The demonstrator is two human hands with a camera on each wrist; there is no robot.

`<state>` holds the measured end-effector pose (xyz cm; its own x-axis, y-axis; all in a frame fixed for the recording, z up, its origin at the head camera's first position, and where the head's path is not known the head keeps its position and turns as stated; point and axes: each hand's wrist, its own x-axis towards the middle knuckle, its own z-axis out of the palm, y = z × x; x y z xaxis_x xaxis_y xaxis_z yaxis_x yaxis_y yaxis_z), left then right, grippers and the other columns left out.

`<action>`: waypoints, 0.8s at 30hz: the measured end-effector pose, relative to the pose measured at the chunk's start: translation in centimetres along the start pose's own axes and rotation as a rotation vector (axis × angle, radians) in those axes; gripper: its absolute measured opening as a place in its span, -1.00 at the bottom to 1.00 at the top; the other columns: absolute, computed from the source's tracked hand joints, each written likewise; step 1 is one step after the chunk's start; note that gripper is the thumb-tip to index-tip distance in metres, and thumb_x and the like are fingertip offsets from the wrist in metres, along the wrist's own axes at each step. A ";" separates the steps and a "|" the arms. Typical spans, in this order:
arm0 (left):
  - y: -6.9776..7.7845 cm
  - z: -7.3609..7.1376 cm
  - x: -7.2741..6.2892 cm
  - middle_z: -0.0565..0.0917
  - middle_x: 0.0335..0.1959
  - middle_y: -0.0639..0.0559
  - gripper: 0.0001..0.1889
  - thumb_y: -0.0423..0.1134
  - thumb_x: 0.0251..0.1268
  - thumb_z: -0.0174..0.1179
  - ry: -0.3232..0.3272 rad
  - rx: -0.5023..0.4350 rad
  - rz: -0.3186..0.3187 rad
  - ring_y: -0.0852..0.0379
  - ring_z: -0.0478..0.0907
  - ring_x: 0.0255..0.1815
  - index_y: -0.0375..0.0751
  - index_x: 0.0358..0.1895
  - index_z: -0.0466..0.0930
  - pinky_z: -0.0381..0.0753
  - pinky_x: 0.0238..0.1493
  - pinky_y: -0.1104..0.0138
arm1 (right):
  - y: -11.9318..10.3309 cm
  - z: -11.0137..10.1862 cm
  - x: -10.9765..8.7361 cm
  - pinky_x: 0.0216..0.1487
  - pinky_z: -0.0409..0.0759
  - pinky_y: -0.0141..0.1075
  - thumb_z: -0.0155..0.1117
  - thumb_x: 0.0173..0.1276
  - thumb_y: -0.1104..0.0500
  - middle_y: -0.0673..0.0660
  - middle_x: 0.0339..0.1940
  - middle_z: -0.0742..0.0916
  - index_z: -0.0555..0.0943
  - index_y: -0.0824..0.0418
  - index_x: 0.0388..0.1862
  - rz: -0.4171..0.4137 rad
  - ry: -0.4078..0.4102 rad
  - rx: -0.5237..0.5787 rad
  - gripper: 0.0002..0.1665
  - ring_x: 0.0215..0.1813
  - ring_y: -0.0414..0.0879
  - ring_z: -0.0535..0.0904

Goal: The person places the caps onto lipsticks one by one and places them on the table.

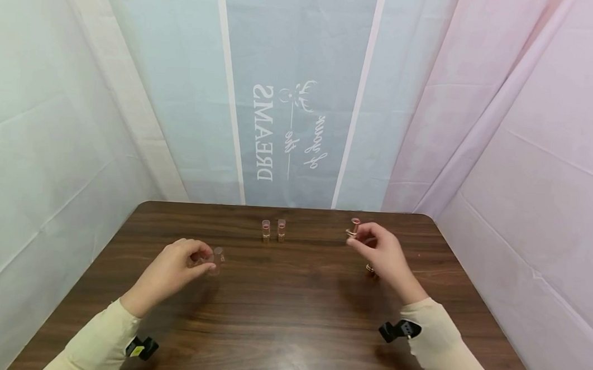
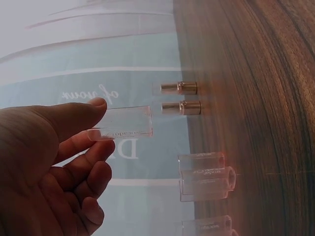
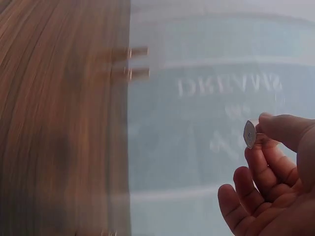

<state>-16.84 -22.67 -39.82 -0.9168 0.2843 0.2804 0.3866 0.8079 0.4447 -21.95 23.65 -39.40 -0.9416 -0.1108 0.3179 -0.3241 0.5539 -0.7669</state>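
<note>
My left hand (image 1: 179,264) pinches a clear lipstick cap (image 2: 129,122) between thumb and fingers, held above the table. More clear caps (image 2: 206,177) stand on the table close to that hand. At the right, my right hand (image 1: 385,254) holds a gold lipstick tube (image 1: 355,227) by thumb and fingertips, raised off the table. Its pale base (image 3: 250,134) faces the right wrist camera. Part of another gold tube (image 1: 371,269) shows under the right hand, mostly hidden by it. Two gold lipsticks with clear caps on, a left one (image 1: 266,232) and a right one (image 1: 281,231), stand upright between the hands.
The dark wooden table (image 1: 280,312) has its far edge just behind the two standing lipsticks. A blue cloth backdrop (image 1: 298,51) with mirrored lettering hangs beyond it, and pale cloth walls (image 1: 541,220) flank both sides.
</note>
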 end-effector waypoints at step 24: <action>2.6 -0.2 2.2 0.63 -0.30 0.34 -0.85 -0.07 0.24 0.48 -0.029 -0.103 0.083 0.20 0.56 -0.22 0.16 -0.23 0.69 0.61 -0.18 0.22 | -2.6 7.8 -1.5 -0.11 0.66 -0.25 0.59 0.23 0.06 -0.09 -0.26 0.76 0.68 0.00 -0.19 -0.044 -0.131 0.095 -0.75 -0.20 -0.16 0.68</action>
<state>-17.85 -20.02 -37.90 -0.8830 0.3645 0.2958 0.4685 0.7242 0.5060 -20.37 15.98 -42.23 -0.9282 -0.2436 0.2813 -0.3663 0.4660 -0.8054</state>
